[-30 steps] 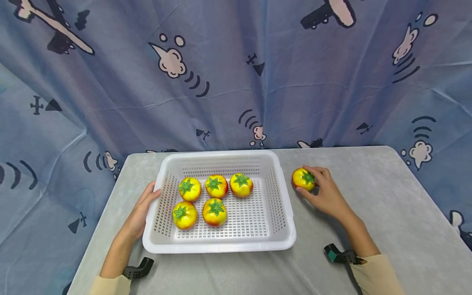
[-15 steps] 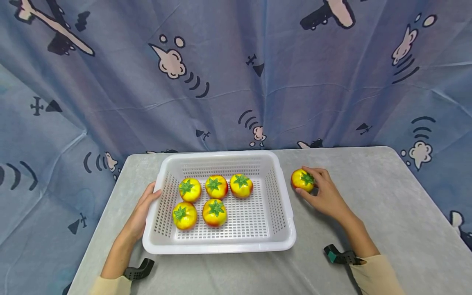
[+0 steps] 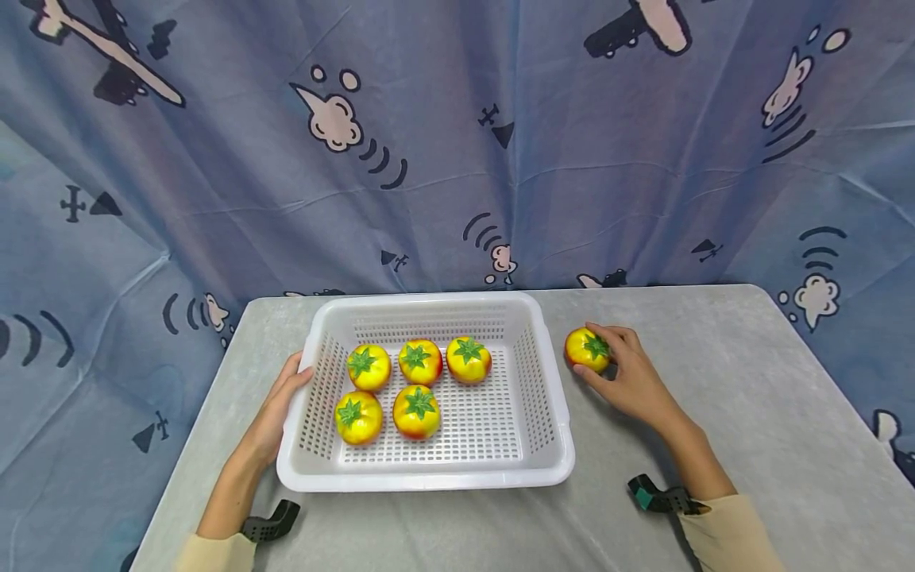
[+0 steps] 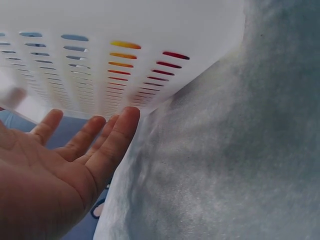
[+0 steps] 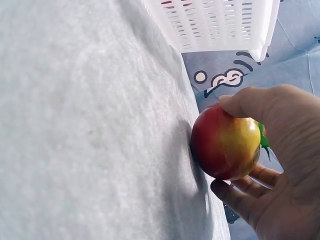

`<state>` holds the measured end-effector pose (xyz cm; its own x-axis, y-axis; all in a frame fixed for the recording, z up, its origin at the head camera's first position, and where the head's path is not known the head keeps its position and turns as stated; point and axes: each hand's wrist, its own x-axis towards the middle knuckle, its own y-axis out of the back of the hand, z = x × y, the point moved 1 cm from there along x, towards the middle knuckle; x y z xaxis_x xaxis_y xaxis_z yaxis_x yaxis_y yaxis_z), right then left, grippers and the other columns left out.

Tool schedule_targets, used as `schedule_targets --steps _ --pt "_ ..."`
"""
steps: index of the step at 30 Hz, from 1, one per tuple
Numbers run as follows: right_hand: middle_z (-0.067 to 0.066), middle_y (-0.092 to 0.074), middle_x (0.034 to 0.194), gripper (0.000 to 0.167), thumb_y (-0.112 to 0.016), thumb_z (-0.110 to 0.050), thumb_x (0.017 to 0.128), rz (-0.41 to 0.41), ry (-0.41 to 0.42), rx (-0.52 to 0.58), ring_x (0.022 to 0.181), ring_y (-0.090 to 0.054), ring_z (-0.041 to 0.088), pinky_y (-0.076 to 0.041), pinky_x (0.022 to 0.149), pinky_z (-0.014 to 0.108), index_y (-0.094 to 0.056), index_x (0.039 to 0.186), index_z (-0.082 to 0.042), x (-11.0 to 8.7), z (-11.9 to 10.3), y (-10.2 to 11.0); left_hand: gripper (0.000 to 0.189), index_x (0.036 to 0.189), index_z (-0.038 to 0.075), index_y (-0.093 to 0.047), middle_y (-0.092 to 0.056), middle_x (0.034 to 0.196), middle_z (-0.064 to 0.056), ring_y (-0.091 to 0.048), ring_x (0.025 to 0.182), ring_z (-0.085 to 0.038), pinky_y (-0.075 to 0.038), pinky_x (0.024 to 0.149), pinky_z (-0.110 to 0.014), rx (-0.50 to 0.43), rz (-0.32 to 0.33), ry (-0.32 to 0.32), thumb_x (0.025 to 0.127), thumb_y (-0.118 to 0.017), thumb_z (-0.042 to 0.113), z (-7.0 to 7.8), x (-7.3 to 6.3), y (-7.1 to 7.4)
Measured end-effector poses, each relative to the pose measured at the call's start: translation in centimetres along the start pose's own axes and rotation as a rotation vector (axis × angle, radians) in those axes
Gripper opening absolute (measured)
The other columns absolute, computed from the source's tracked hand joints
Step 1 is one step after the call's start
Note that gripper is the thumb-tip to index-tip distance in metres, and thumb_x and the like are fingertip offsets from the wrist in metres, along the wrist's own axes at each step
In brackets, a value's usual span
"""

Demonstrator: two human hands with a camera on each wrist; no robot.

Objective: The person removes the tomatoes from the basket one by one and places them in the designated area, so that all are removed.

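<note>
A white perforated plastic basket (image 3: 457,477) stands on the table, with several yellow-and-red tomatoes (image 3: 417,412) inside, green star-shaped calyxes upward. My left hand (image 3: 270,417) holds the basket's left side: the thumb lies on the rim and the fingers are against the outer wall, their tips touching it in the left wrist view. To the right of the basket, my right hand (image 3: 629,373) grips another tomato (image 5: 225,142) between thumb and fingertips. That tomato sits at the table surface; whether it touches cannot be told.
The grey-covered table (image 3: 772,413) extends right of the basket and along its front. Behind it hangs a blue patterned curtain (image 3: 429,159). Black straps with small devices (image 3: 272,522) are on both wrists.
</note>
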<state>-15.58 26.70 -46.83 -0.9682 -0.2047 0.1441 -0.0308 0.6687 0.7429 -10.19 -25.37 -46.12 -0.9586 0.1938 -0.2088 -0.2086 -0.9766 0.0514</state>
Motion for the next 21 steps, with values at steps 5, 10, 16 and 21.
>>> schedule_targets --steps 5,10,16,21 --pt "0.031 -0.042 0.146 0.073 -0.081 -0.016 0.095 0.003 0.006 -0.003 0.13 -0.05 0.047 -0.051 0.104 0.069 -0.045 0.156 -0.001 -0.01 0.07 -0.1 0.058 0.166 0.025 -0.012 -0.027 0.168 -0.025 -0.047 0.14 -0.051 -0.059 0.094 -0.055 0.006 0.001 0.0 0.115 -0.027 0.047 -0.07 -0.02 -0.02" --pt "0.03 -0.042 0.147 0.073 -0.081 -0.016 0.094 0.012 0.02 -0.012 0.13 -0.05 0.048 -0.05 0.105 0.069 -0.045 0.156 -0.001 0.04 0.12 -0.21 0.058 0.166 0.025 -0.012 -0.027 0.168 -0.024 -0.046 0.14 -0.051 -0.059 0.094 -0.055 0.009 0.002 -0.003 0.115 -0.027 0.047 -0.11 -0.02 -0.03" --pt "0.029 -0.043 0.146 0.072 -0.083 -0.014 0.093 0.021 0.039 -0.016 0.13 -0.051 0.047 -0.05 0.105 0.069 -0.047 0.155 -0.002 -0.02 0.08 -0.29 0.058 0.166 0.025 -0.013 -0.029 0.167 -0.024 -0.049 0.138 -0.048 -0.059 0.093 -0.054 0.008 0.005 -0.004 0.115 -0.027 0.046 -0.17 -0.05 -0.02" --pt "0.029 -0.044 0.145 0.072 -0.084 -0.014 0.092 0.031 0.053 -0.028 0.129 -0.051 0.046 -0.05 0.105 0.07 -0.049 0.154 -0.002 -0.02 -0.03 -0.25 0.057 0.165 0.025 -0.014 -0.03 0.166 -0.024 -0.053 0.135 -0.045 -0.061 0.091 -0.056 0.008 0.009 -0.002 0.114 -0.028 0.046 -0.14 -0.05 -0.01"
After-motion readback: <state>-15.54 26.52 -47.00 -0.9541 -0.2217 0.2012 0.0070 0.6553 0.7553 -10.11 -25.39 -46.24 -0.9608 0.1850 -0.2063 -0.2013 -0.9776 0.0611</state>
